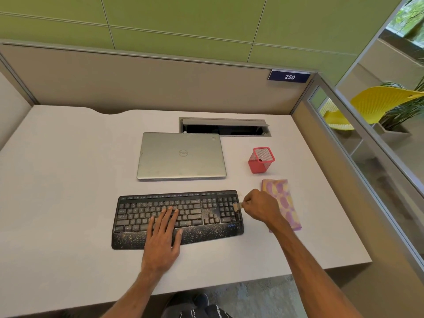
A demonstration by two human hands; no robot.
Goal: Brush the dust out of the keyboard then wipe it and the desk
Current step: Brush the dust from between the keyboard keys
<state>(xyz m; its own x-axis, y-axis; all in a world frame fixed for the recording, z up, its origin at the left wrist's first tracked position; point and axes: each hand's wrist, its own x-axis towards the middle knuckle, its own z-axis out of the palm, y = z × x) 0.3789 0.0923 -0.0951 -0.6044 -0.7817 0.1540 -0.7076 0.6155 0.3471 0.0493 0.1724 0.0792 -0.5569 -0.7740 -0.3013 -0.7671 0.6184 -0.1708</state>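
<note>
Standing as containers: a red mesh pen cup is upright to the right of the closed laptop; its contents cannot be told. A cable box sunk in the table behind the laptop has its flap raised and is dark inside.
Surface: a pale grey table.
Room: beige partitions on three sides, a blue sign reading 250, green wall panels above, and a yellow chair beyond glass at right.
Keyboard: black, near the table's front edge, speckled with pale dust, thickest on the palm rest.
Cloth: folded, yellow and purple, just right of the keyboard.
Left grip: the left hand lies flat with fingers straight on the middle keys and palm rest.
Right grip: the right hand is clamped round a small pale brush, whose tip meets the number pad at the keyboard's right end.
</note>
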